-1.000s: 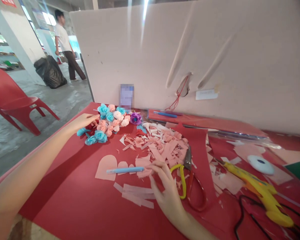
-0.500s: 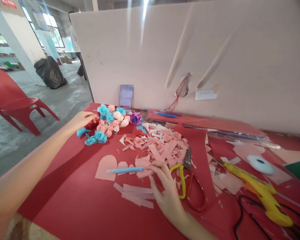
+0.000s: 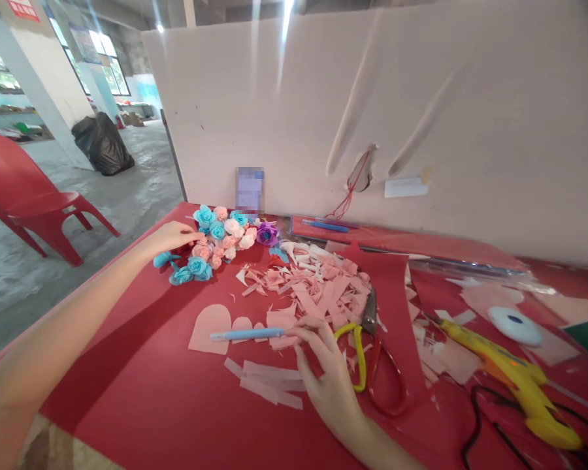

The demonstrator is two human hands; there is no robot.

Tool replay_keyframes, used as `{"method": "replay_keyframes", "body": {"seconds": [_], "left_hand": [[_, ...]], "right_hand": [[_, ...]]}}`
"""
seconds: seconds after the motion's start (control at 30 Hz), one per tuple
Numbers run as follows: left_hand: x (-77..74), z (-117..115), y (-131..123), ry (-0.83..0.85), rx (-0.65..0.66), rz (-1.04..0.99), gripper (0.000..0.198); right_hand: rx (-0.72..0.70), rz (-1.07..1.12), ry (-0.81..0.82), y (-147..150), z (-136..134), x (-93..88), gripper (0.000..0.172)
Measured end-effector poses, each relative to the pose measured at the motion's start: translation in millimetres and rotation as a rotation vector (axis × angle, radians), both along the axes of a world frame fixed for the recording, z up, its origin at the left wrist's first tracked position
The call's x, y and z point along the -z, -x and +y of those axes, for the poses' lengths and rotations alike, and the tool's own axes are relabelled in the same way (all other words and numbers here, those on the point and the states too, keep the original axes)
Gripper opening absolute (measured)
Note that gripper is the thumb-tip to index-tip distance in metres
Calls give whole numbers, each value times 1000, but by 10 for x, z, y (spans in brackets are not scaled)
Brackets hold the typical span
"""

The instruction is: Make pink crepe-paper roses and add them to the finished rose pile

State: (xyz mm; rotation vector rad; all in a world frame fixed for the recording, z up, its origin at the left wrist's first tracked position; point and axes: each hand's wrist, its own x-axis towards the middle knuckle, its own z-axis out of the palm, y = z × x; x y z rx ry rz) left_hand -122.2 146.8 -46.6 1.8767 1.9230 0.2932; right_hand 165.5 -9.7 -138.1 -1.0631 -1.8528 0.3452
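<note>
My left hand (image 3: 175,236) reaches over the left side of a cluster of paper flowers in blue, pink and white. Its fingers are stretched out, with the tips at a pink flower (image 3: 202,250); the thumb is mostly hidden. Closed fingertips of my right hand (image 3: 326,365) hold the right end of a light blue pen (image 3: 247,334). Under the pen lie a large rounded pink paper piece (image 3: 210,326) and smaller ones. Pale pink paper strips (image 3: 267,382) lie in front. Scissors (image 3: 370,320) with yellow and red handles rest just right of that hand.
A heap of pink paper scraps (image 3: 323,281) fills the middle of the red table (image 3: 142,391). At right lie a yellow glue gun (image 3: 504,369) with a black cord and a white oval object (image 3: 514,325). A white panel (image 3: 274,111) stands behind; a red chair (image 3: 49,202) is at left.
My left hand has moved slightly right, its fingertips now at a pink flower. My right hand and the pen stay put. A person behind the panel's left edge is out of view.
</note>
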Motion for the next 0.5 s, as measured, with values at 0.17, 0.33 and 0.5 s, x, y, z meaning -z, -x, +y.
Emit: {"method": "replay_keyframes", "body": {"seconds": [0.17,0.33,0.5], "left_hand": [[-25,25,-97,20,-5,85,27],[-15,25,-120,43,-34,126,26],[20,53,-82,63,-73,119,27]], "right_hand": [[-8,-5,-1,0,-1,-3,35],[-14,-10,8,-13,-11,19,35],[-12,-14,2,-18,-8,40,34]]}}
